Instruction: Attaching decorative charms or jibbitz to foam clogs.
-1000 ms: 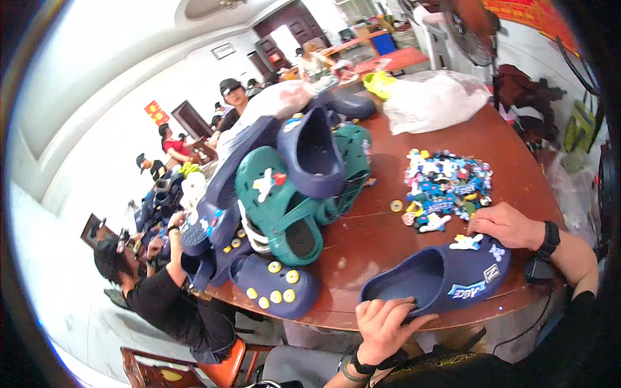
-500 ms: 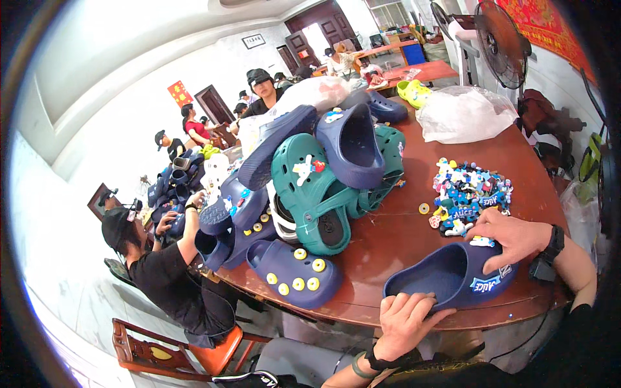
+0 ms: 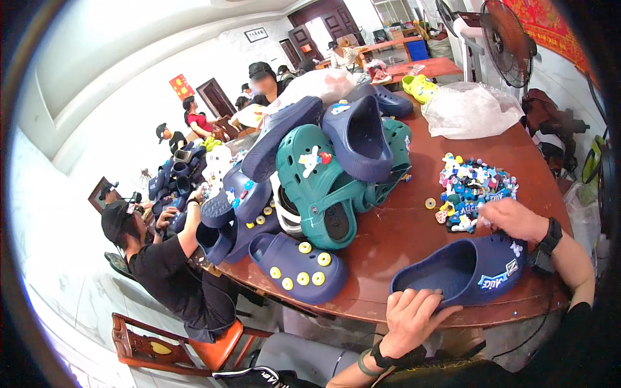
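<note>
A navy blue clog lies on the round brown table near its front edge. My left hand grips the clog's heel rim. My right hand rests at the clog's toe, fingers pinched at the edge of a heap of small colourful shoe charms; whether it holds a charm I cannot tell. A white charm sits on the clog's toe.
A pile of teal and navy clogs with charms fills the table's left half. A clear plastic bag and yellow clogs lie at the back. A person in black sits at left; others work behind. A fan stands at right.
The view has shifted, so the table sits lower and larger in the picture. My right hand has moved from the clog's toe toward the charm heap. My left hand stays on the heel.
</note>
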Demonstrator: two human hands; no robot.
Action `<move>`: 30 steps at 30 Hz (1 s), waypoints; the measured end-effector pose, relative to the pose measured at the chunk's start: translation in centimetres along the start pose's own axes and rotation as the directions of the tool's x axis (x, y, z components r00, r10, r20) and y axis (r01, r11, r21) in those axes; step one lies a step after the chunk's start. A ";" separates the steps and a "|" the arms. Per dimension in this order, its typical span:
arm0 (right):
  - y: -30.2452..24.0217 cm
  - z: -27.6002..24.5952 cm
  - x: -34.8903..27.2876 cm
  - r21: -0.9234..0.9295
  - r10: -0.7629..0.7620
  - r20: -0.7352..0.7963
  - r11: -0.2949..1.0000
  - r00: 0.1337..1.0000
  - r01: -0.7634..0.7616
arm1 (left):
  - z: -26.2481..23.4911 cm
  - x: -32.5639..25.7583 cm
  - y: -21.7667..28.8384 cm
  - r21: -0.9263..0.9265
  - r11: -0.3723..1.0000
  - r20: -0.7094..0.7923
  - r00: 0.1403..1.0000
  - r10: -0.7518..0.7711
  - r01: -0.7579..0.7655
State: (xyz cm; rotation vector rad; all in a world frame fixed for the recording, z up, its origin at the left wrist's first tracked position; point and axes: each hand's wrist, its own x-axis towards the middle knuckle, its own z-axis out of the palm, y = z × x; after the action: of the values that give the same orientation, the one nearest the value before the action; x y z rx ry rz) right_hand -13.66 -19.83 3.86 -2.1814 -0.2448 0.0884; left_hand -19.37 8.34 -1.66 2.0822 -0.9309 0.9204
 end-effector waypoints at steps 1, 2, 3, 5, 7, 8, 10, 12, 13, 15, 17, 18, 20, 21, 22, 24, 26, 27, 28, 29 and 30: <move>0.1 -0.1 0.0 0.152 0.052 -0.055 0.987 0.997 -0.043 | 0.0 0.0 0.0 0.001 1.000 0.012 1.000 0.001 -0.001; 0.3 -0.4 -0.1 0.285 0.126 -0.100 0.954 0.987 -0.093 | 0.0 -0.1 0.0 0.013 1.000 -0.007 1.000 -0.006 0.006; 0.5 -0.7 -0.2 0.402 0.228 -0.136 0.902 0.964 -0.157 | 0.1 -0.1 0.1 0.024 1.000 -0.024 1.000 -0.013 0.013; 1.2 -1.5 -0.3 0.386 0.109 -0.237 0.923 0.965 -0.010 | 0.2 -0.4 0.4 0.077 0.996 -0.016 0.999 -0.048 0.049; 2.2 -2.2 -0.9 0.562 0.205 -0.259 0.827 0.944 -0.025 | 0.4 -0.8 0.6 0.114 0.990 0.057 0.995 -0.087 0.080; 2.8 -2.5 -1.1 0.538 0.122 -0.264 0.842 0.957 0.041 | 0.6 -0.9 0.6 0.114 0.990 0.058 0.994 -0.093 0.086; 3.7 -2.7 -2.0 0.536 0.081 -0.270 0.841 0.959 0.080 | 0.9 -0.9 0.6 0.136 0.986 0.057 0.993 -0.104 0.095; 3.8 -2.5 -3.0 0.572 0.089 -0.273 0.816 0.958 0.087 | 1.1 -0.9 0.5 0.178 0.979 0.042 0.993 -0.111 0.102; 3.6 -2.2 -3.4 0.595 0.107 -0.246 0.801 0.963 0.063 | 1.1 -0.9 0.5 0.198 0.975 0.035 0.993 -0.112 0.103; 2.9 -1.9 -4.3 0.524 0.116 -0.188 0.852 0.975 0.000 | 1.1 -0.9 0.5 0.204 0.973 0.033 0.992 -0.118 0.108; 2.0 -1.1 -4.4 0.219 -0.002 -0.319 0.973 0.948 0.076 | 1.0 -1.0 0.5 0.228 0.967 0.027 0.992 -0.125 0.116; 1.8 -0.8 -4.5 0.089 -0.014 -0.309 0.995 0.951 0.044 | 1.1 -1.0 0.5 0.224 0.968 0.029 0.992 -0.122 0.112; 1.5 -0.3 -4.4 -0.203 -0.203 -0.336 0.969 0.920 0.140 | 1.3 -1.1 0.5 0.241 0.966 0.057 0.992 -0.108 0.091; 1.4 -0.2 -4.5 -0.328 -0.206 -0.293 0.939 0.934 0.104 | 1.2 -1.1 0.4 0.276 0.957 0.049 0.993 -0.106 0.088; 1.2 0.1 -4.1 -0.432 -0.259 -0.294 0.895 0.920 0.114 | 1.2 -1.1 0.5 0.285 0.955 0.044 0.994 -0.099 0.082; 1.0 -0.3 -4.0 -0.403 -0.173 -0.244 0.913 0.954 0.063 | 1.0 -1.0 0.6 0.284 0.957 0.055 0.995 -0.080 0.061; 0.8 -0.6 -3.9 -0.373 -0.173 -0.219 0.924 0.960 0.081 | 0.8 -0.8 0.7 0.227 0.970 0.044 0.994 -0.103 0.090; 0.8 -0.6 -3.8 -0.369 -0.168 -0.215 0.926 0.962 0.080 | 0.8 -0.7 0.7 0.209 0.974 0.034 0.994 -0.103 0.093; 0.8 -0.6 -4.0 -0.428 -0.205 -0.204 0.898 0.957 0.101 | 0.7 -0.6 0.7 0.205 0.975 0.031 0.995 -0.100 0.091; 0.9 -0.6 -4.1 -0.489 -0.197 -0.195 0.869 0.961 0.079 | 0.6 -0.6 0.7 0.190 0.978 0.038 0.995 -0.094 0.085; 1.0 -0.4 -4.0 -0.538 -0.233 -0.191 0.838 0.954 0.097 | 0.6 -0.5 0.7 0.177 0.980 0.022 0.995 -0.094 0.089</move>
State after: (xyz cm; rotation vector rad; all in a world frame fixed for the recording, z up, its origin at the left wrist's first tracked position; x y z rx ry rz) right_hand -17.38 -21.52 3.18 -2.6715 -0.3446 -0.3977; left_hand -19.94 7.65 -2.19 2.2733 -0.7856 0.9551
